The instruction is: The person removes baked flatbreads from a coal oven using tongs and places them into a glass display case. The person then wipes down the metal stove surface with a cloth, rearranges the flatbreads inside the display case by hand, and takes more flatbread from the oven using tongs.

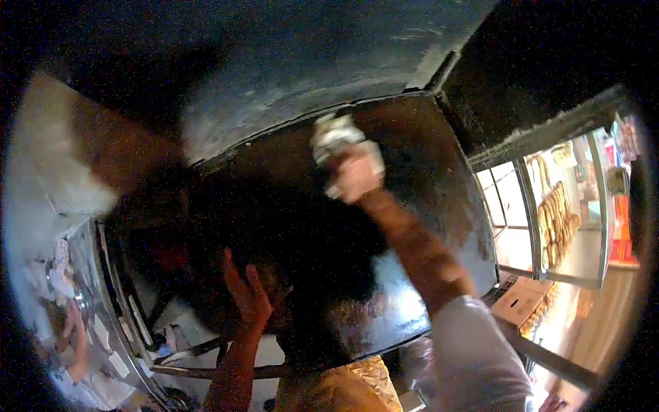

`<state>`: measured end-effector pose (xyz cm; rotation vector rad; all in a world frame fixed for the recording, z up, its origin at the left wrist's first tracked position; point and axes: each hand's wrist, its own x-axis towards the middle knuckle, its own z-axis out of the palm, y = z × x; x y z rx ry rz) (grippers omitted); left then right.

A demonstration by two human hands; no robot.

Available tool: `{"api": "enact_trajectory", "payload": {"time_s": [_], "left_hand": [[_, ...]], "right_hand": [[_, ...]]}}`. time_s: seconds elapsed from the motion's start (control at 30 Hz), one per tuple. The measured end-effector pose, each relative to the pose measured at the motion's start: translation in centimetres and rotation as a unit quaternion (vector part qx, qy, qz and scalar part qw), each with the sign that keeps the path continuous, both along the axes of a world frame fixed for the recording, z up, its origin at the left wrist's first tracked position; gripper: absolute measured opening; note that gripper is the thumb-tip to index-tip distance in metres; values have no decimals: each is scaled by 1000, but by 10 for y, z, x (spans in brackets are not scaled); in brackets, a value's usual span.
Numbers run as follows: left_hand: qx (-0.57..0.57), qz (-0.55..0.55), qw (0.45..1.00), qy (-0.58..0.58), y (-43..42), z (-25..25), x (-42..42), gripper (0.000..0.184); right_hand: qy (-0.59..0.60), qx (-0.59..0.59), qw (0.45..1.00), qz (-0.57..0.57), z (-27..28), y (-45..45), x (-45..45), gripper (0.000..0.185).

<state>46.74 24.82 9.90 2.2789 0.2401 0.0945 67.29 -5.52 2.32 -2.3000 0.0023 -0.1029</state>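
Observation:
My right hand (360, 173), smeared by motion, is closed on a whitish crumpled cloth (333, 132), which is pressed against or held just over a dark metal surface (425, 151). That arm, in a white sleeve, stretches out towards the back edge of the surface. Lower down on the left, my left hand (248, 294) is raised with its fingers apart and holds nothing. It is near the front left of the dark surface; deep shadow hides whether it touches anything.
A dark metal panel (309, 75) rises behind the surface. To the right are a glazed display case with long bread loaves (557, 220) and a cardboard box (518, 301). At far left, another person's arm (77, 336) shows by a cluttered counter. Shiny yellow material (364, 384) lies below.

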Motion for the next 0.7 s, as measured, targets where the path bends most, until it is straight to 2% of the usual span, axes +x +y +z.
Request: {"api": "enact_trajectory", "payload": {"time_s": [0.03, 0.07, 0.1, 0.13, 0.17, 0.23, 0.3, 0.33, 0.37, 0.43, 0.5, 0.53, 0.57, 0.6, 0.63, 0.67, 0.7], "left_hand": [[23, 18, 999, 26, 0, 3, -1, 63], [24, 8, 999, 25, 2, 1, -1, 63], [45, 16, 999, -6, 4, -4, -2, 63], [62, 24, 997, -32, 6, -11, -5, 63], [56, 14, 998, -19, 6, -16, -8, 63], [-24, 61, 993, -97, 7, -27, -6, 63], [-27, 57, 994, -85, 12, -33, -8, 62], [-20, 57, 995, -84, 11, -34, -5, 61], [-15, 65, 994, -89, 9, -33, -4, 61], [6, 58, 993, -99, 13, -42, -3, 61], [23, 52, 994, -94, 17, -49, -1, 62], [-10, 65, 995, -73, 10, -40, -2, 63], [6, 60, 996, -71, 8, -37, -2, 63], [26, 53, 996, -70, 10, -35, -4, 64], [32, 50, 996, -69, 13, -33, -7, 64], [30, 58, 996, -62, 13, -31, -6, 64], [23, 65, 996, -56, 10, -30, -1, 65]], "right_hand": [[77, 211, 974, 2, 20, 37, -22, 25], [143, 336, 931, -5, 35, 66, -53, 25], [167, 333, 928, 23, 45, 87, -90, 26], [106, 210, 967, 98, 34, 98, -140, 28], [26, 86, 984, 153, 25, 109, -190, 30], [-47, -95, 984, 145, 9, 108, -278, 31], [-90, -142, 967, 190, 111, 86, -337, 34], [-116, -164, 957, 210, 138, 73, -364, 35], [25, -153, 969, 192, 109, 62, -403, 35], [119, -179, 968, 129, 78, -3, -456, 36], [47, -259, 964, 34, 81, -97, -467, 37], [35, -298, 953, -47, 72, -147, -459, 38], [26, -332, 933, -134, 56, -193, -452, 38], [8, -371, 905, -208, 78, -197, -417, 39], [169, -293, 907, -253, 105, -198, -387, 41], [121, -283, 904, -298, 40, -205, -391, 38], [83, -285, 915, -275, 22, -163, -387, 38]]}}
